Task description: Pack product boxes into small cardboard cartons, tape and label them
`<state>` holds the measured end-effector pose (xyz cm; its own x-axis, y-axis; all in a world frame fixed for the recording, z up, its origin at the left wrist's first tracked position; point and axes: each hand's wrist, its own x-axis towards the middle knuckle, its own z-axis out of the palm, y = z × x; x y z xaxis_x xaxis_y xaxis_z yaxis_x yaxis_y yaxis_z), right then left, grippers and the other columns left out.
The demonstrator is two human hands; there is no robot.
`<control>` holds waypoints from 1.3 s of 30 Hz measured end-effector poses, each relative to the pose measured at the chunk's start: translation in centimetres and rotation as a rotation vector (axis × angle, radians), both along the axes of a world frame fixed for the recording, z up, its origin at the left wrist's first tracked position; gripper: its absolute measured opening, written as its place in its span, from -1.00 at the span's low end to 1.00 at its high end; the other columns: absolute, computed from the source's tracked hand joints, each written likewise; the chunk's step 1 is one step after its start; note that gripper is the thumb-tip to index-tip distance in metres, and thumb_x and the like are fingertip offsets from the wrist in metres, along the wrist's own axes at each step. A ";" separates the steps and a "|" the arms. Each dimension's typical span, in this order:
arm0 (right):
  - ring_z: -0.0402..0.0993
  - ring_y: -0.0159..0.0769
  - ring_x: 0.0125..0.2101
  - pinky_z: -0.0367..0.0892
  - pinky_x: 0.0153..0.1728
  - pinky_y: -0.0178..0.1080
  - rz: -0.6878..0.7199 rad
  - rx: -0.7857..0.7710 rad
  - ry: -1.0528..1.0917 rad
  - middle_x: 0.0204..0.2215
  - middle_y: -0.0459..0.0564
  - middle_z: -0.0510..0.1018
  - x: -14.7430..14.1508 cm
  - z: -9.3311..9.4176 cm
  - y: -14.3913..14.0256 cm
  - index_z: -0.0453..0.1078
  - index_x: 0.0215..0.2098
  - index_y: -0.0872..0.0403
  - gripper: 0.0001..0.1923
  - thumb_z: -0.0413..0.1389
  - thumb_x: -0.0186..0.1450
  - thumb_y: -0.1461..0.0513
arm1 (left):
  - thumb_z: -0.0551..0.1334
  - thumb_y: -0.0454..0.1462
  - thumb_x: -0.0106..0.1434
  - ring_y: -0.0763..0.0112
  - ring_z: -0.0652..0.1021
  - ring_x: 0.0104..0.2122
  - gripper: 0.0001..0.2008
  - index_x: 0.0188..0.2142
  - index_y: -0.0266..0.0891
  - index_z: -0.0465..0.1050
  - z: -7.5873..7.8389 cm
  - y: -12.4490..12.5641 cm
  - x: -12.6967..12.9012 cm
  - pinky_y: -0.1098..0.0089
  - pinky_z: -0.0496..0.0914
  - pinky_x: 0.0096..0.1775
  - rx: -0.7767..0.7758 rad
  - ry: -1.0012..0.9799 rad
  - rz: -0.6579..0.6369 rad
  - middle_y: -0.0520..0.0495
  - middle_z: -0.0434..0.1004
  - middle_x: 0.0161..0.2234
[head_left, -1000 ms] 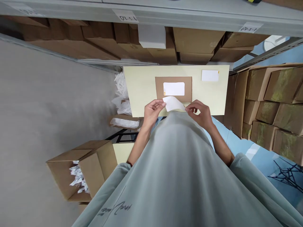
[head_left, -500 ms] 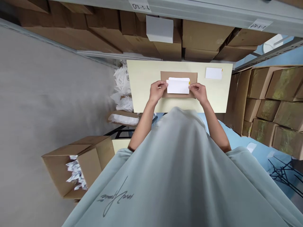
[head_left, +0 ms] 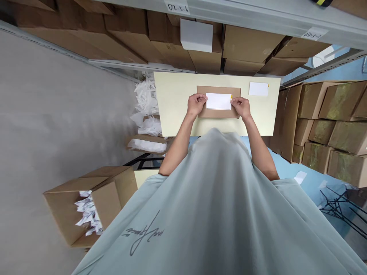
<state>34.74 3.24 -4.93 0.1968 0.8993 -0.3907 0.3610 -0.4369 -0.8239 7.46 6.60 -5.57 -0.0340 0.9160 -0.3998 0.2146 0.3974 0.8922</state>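
The left hand point(head_left: 197, 104) and right hand point(head_left: 241, 106), fingertips pinched together, grasp opposite ends of one white slip point(head_left: 218, 101) over one cardboard piece point(head_left: 218, 114); one table point(head_left: 175, 88) beneath also bears a second slip point(head_left: 258, 88), far right.

From above the near side of the tabletop point(head_left: 172, 86), the one head view looks forward and steeply down, near it, reaching the shelf point(head_left: 237, 20) beyond.

A plain grey surface point(head_left: 71, 114) fills the left, wall or floor too close to call; metal shelving point(head_left: 243, 19) spans the top, a pale tabletop point(head_left: 174, 88) sits upper centre, blue flooring point(head_left: 282, 166) shows lower right!
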 end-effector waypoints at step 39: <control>0.49 -0.27 -0.29 0.54 -0.04 -0.11 0.027 0.154 -0.084 -0.18 0.02 0.65 0.1 -2.1 -1.3 0.63 -0.25 0.01 -0.80 0.34 0.43 0.07 | 0.53 -0.07 0.36 0.37 0.52 -0.30 -0.75 -0.28 -0.15 0.63 -4.0 -1.0 -0.8 0.29 0.53 -0.11 0.203 0.069 -0.063 -0.06 0.58 -0.24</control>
<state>34.83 1.92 -7.01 0.1979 0.9526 -0.2311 0.4416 -0.2971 -0.8466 6.65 5.55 -9.57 0.0054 0.9785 -0.2061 0.2965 0.1953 0.9349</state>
